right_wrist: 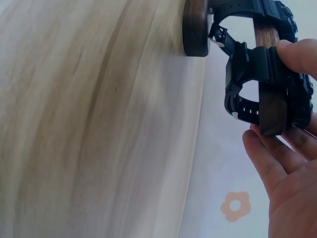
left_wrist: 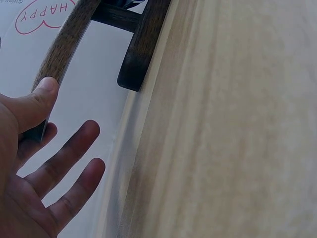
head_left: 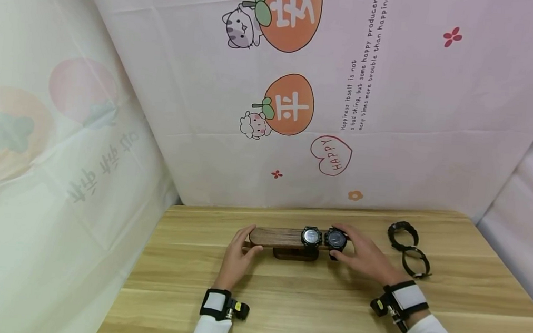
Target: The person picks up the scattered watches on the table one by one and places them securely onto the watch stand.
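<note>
A dark wooden watch stand (head_left: 275, 237) with a long crossbar stands on the table, its base (head_left: 287, 254) showing below the bar. My left hand (head_left: 236, 259) grips the bar's left end between thumb and index finger; in the left wrist view the other fingers of that hand (left_wrist: 25, 198) spread apart below. Two black digital watches are strapped round the bar's right half, an inner watch (head_left: 311, 236) and an outer watch (head_left: 336, 240). Around the outer watch (right_wrist: 262, 67), at the bar's right end, my right hand (head_left: 363, 253) has its thumb and fingers on either side.
Two more black watches lie on the table to the right, one farther back (head_left: 403, 234) and one nearer (head_left: 416, 263), touching each other. Behind the wood-grain table (head_left: 291, 317) hangs a white printed cloth (head_left: 228, 173), with more cloth at both sides.
</note>
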`<state>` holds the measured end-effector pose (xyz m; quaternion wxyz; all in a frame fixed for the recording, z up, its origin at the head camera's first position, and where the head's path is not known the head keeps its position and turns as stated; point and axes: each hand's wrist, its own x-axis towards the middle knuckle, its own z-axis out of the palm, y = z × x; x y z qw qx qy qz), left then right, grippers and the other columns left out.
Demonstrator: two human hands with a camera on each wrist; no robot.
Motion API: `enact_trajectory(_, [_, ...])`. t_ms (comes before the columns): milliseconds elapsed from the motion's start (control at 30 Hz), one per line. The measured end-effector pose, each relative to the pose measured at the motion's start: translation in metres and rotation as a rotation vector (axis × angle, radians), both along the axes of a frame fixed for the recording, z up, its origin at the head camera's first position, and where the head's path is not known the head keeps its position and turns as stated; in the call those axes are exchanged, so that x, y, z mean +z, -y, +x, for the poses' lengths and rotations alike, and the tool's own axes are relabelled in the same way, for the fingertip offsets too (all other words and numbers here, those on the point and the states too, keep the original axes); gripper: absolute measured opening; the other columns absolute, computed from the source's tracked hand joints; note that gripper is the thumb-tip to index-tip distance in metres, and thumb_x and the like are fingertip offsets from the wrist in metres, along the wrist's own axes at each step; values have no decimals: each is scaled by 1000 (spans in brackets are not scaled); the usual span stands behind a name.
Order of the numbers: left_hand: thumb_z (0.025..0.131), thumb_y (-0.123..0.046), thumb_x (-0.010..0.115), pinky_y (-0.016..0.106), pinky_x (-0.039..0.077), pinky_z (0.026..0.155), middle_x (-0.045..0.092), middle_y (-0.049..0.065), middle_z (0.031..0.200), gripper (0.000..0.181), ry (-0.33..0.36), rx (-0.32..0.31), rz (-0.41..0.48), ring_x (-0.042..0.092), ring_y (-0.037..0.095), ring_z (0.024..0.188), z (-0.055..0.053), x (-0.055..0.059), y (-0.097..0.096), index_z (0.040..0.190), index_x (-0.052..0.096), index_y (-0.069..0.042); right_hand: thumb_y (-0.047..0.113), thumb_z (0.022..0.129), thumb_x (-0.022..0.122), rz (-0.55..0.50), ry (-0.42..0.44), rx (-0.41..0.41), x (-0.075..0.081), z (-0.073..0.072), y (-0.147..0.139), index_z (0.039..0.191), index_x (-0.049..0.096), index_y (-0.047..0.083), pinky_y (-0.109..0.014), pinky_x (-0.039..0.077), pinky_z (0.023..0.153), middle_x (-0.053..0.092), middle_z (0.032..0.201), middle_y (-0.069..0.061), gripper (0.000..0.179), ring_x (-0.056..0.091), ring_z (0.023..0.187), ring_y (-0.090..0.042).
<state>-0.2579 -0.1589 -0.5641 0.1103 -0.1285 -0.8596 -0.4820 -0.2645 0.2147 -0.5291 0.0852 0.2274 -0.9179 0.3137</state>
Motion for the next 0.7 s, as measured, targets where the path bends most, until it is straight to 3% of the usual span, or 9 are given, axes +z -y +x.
enact_trajectory(133, [101,-26,74,35,60,94,51,2,162,65,-4,-1,-5,64,22,123,0,0,0,160,48,-28,34,97,81,-7,-12,4,-2,-1,1,159,46,12,-67,49,111,55,156,-21,74,57,139,-46])
enact_trajectory(700, [101,-26,74,34,61,92,51,1,161,64,-3,3,-4,65,20,117,1,1,-1,160,48,-29,34,99,78,3,-4,12,-2,-1,6,162,42,12,-69,46,114,50,161,-24,76,52,143,-49])
